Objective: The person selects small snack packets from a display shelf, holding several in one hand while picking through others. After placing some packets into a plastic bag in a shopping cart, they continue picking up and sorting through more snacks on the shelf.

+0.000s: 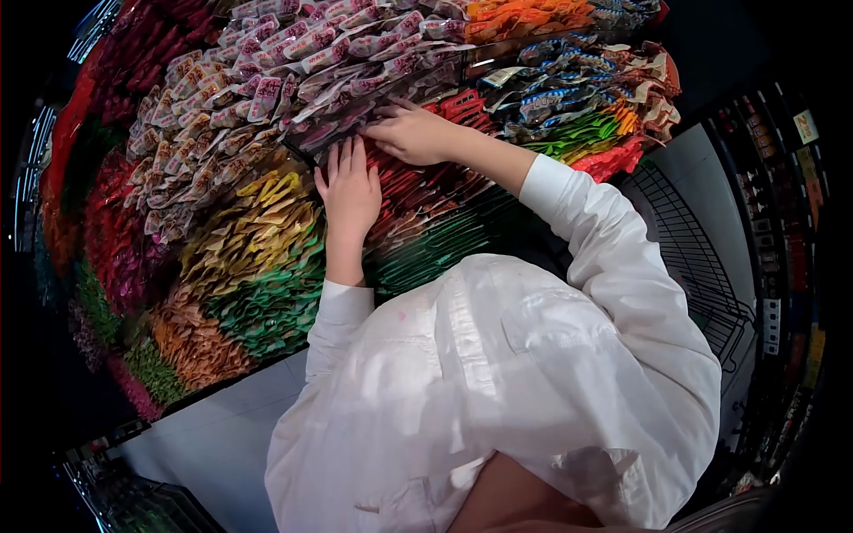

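In the middle of the head view, both hands reach over a display of small packaged snacks. My left hand (349, 194) lies flat with its fingers pointing away from me and the thumb apart, at the edge of the red packets (418, 191). Close on its right, my right hand (414, 133) rests with the fingers stretched to the left, its fingertips by a dark divider and the pink and white packets (355, 44). Nothing shows in either hand. What the fingertips touch is partly hidden.
Yellow packets (267, 218) and green packets (275, 298) fill sections on the left. Blue packets (551, 102) and orange packets (524, 19) lie at the upper right. A wire shopping cart (689, 240) stands right of me, with stocked shelves (782, 213) beyond it.
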A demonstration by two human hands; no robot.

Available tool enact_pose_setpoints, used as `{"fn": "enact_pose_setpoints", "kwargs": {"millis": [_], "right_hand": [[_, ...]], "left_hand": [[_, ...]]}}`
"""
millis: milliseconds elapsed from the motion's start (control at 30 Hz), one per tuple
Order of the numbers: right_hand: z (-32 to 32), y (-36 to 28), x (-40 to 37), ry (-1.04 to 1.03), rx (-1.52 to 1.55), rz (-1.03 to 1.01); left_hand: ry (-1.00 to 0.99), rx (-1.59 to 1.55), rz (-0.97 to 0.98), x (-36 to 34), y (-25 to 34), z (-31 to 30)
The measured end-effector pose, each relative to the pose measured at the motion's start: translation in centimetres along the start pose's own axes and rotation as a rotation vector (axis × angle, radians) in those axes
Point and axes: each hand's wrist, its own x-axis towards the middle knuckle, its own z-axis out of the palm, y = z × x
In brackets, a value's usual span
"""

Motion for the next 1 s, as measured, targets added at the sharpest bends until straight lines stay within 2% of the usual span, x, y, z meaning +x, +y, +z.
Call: {"fn": "enact_pose_setpoints", "kwargs": {"millis": [67,200,267,333,367,433,467,567,600,733,800,833,867,900,933,967,1000], "right_hand": [[-0.3,-1.1,-0.7,0.212,-0.047,-0.057],[-3.4,-3.8,-3.0,0.416,0.064,-0.075],[-5.4,-4.6,-4.6,0.487,0.08,-0.055],[-7.1,-4.8,-6.4,0.585,0.186,-0.055],[-8.3,-4.9,-7.3,0.648,0.202,-0.049],[-10.3,-4.8,-10.0,0.682,0.222,-0.008],[-11.0,-4.6,-11.6,0.709,0.251,0.021],[-12.0,-2.7,-17.5,0.793,0.265,0.118],[-12.4,-1.8,-20.1,0.811,0.238,0.166],[-13.8,3.7,-33.6,0.948,0.214,0.617],[-13.1,5.0,-41.4,1.015,0.416,1.103],[-11.2,6.1,-45.6,1.007,0.465,1.26],[-6.7,8.1,-50.5,1.077,0.649,1.363],[-2.3,9.7,-55.0,1.074,0.859,1.502],[-2.7,9.1,-56.3,0.965,0.83,1.735],[-2.3,9.5,-57.9,0.81,0.936,1.829],[-1.0,10.9,-59.0,0.804,0.951,1.824]], "left_hand": [[-0.049,0.04,0.0,0.4,-0.1,-0.2],[-0.157,0.058,-0.016,0.6,-1.3,0.3],[-0.062,0.014,0.001,0.3,0.2,-1.3],[0.103,-0.185,0.185,0.3,3.0,-3.4],[0.098,-0.187,0.202,0.5,4.7,-4.3],[0.024,-0.512,0.314,0.5,8.4,-5.9],[0.048,-0.637,0.314,0.3,11.1,-6.4],[0.025,-0.756,0.401,-0.1,16.7,-5.2],[-0.055,-0.866,0.398,-0.2,19.1,-4.5],[-0.532,-1.086,0.269,-0.8,29.5,2.0],[-0.71,-1.132,0.41,-1.5,35.3,7.0],[-0.794,-1.141,0.409,-1.9,38.1,9.8],[-0.888,-1.146,0.403,-2.6,40.5,12.6],[-0.959,-1.122,0.358,-3.4,42.5,15.5],[-1.018,-1.102,0.319,-3.9,44.5,18.4],[-1.045,-1.08,0.267,-4.5,46.2,20.8],[-1.066,-1.06,0.216,-4.9,47.7,23.2]]}}
